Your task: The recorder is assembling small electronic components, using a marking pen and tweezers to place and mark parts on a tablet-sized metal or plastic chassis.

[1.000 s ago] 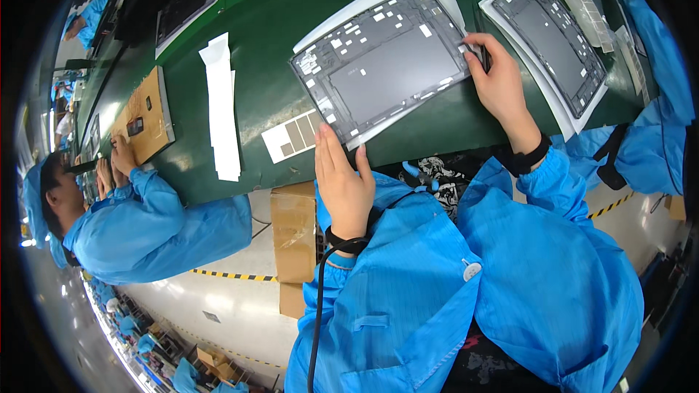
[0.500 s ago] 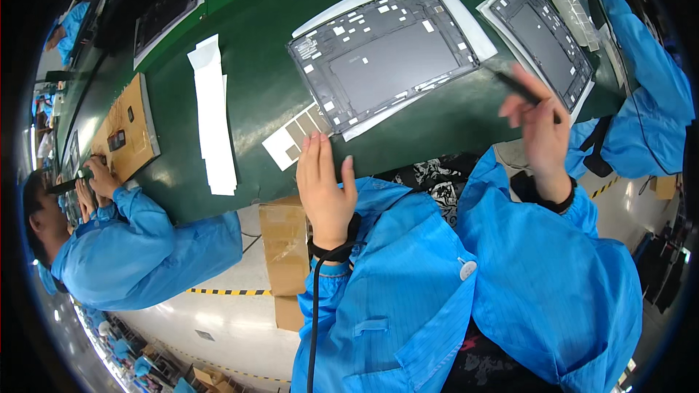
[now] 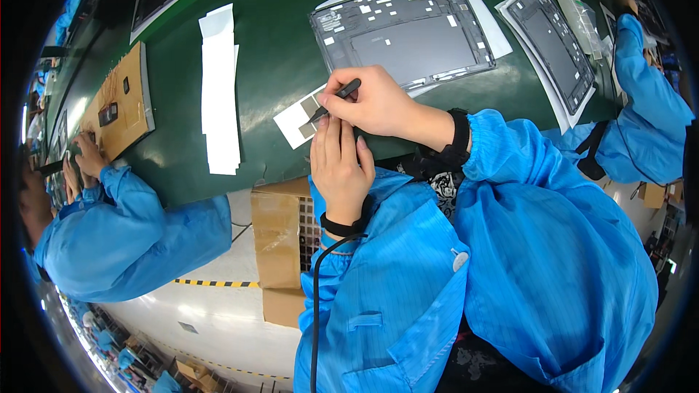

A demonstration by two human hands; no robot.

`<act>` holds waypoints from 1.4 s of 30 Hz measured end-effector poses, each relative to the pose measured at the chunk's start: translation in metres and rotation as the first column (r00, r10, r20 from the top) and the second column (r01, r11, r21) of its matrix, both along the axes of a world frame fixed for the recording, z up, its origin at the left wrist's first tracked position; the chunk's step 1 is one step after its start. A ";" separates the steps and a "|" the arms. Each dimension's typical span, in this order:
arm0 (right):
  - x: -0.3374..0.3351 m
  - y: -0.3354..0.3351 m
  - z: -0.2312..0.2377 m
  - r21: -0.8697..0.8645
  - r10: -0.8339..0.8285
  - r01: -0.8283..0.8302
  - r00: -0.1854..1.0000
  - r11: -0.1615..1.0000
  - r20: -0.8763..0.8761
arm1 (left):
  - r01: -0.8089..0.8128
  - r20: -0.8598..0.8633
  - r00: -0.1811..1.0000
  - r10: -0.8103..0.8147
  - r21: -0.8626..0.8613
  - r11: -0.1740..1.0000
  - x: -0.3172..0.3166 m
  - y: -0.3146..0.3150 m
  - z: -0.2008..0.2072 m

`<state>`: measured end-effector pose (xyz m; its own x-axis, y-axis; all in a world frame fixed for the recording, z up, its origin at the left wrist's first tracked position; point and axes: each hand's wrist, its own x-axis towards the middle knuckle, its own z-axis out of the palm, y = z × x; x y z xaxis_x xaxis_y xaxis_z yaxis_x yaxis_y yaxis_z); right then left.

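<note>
Black tweezers are pinched between the thumb and forefinger of the right hand, their tip resting on the small white sheet of grey adhesive patches at the near edge of the green tabletop. The left hand lies flat just below, its fingers pressed together and straight, their tips holding the sheet's near edge down; it grips nothing. Half a second ago the right hand was off to the right, raised near the second tablet housing, and the left lay alone beside the sheet; now the right has crossed over to meet it. That shift suggests the work has turned from the housing to picking a patch off the sheet, though whether one is lifted yet is too small to tell.

Beyond the hands lies the open grey tablet back on its white backing, untouched. A stack of white paper strips lies well to the left. Further left, a co-worker in a blue smock bends over a brown board.
</note>
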<state>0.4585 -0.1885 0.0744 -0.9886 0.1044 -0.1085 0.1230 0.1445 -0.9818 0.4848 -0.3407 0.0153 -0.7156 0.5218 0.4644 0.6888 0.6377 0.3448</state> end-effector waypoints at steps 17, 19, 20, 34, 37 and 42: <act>0.001 -0.002 -0.009 -0.092 -0.041 0.041 0.999 0.995 -0.006 | -0.007 0.007 1.000 0.007 0.034 0.999 -0.002 0.003 0.003; 0.001 -0.002 -0.006 0.015 -0.014 0.014 1.000 1.000 -0.012 | -0.009 0.014 1.000 0.009 0.030 1.000 -0.001 0.002 0.002; 0.000 -0.002 -0.005 0.048 0.000 0.000 1.000 0.999 -0.010 | -0.014 0.021 1.000 0.014 0.024 1.000 -0.001 0.003 0.003; -0.022 0.079 -0.003 -0.192 -0.295 0.277 0.953 0.941 -0.067 | -0.164 0.471 0.879 0.071 0.159 0.974 -0.040 0.015 0.065; -0.031 0.072 -0.009 -0.226 -0.273 0.249 0.959 0.942 -0.081 | -0.235 0.529 0.821 0.212 -0.025 0.972 -0.078 0.035 0.080; -0.040 0.068 -0.014 -0.192 -0.289 0.277 0.957 0.942 -0.037 | -0.275 0.464 0.815 0.347 -0.217 0.937 -0.123 0.070 0.073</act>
<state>0.4183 -0.1204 0.0602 -0.9267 0.3648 -0.0898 0.0688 -0.0701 -0.9952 0.3622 -0.2705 0.0880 -0.9636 0.2633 -0.0462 0.2102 0.8532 0.4774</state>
